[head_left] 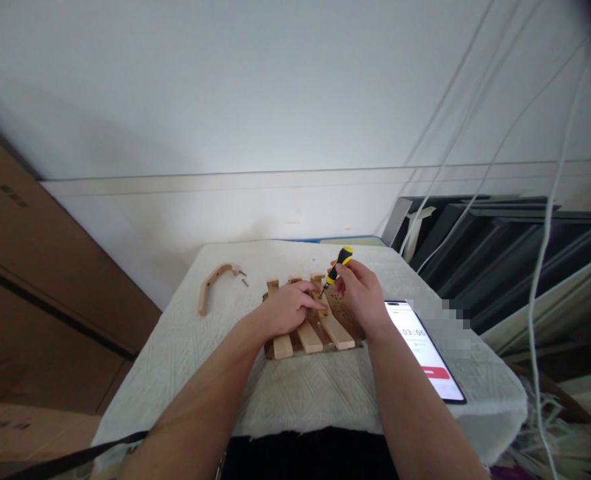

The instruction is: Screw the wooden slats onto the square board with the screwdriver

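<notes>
A black-and-yellow screwdriver (339, 262) is held in my right hand (360, 290), its shaft slanting down to the rightmost wooden strip (336, 329). My left hand (288, 308) lies across the wooden pieces, fingers stretched toward the screwdriver tip. Beneath it are a middle wooden strip (309, 338) and a left wooden strip (282, 345), partly covered by the hand. All three strips lie on a brown board (346, 310) with small marks or holes. Whether a screw sits under the tip is too small to make out.
A curved wooden piece (207, 288) and small screws (245, 282) lie at the table's left. A phone with a timer (438, 367) rests on the white tablecloth (175, 360) by my right forearm. Cardboard (35, 280) stands left; white cables (545, 253) hang right.
</notes>
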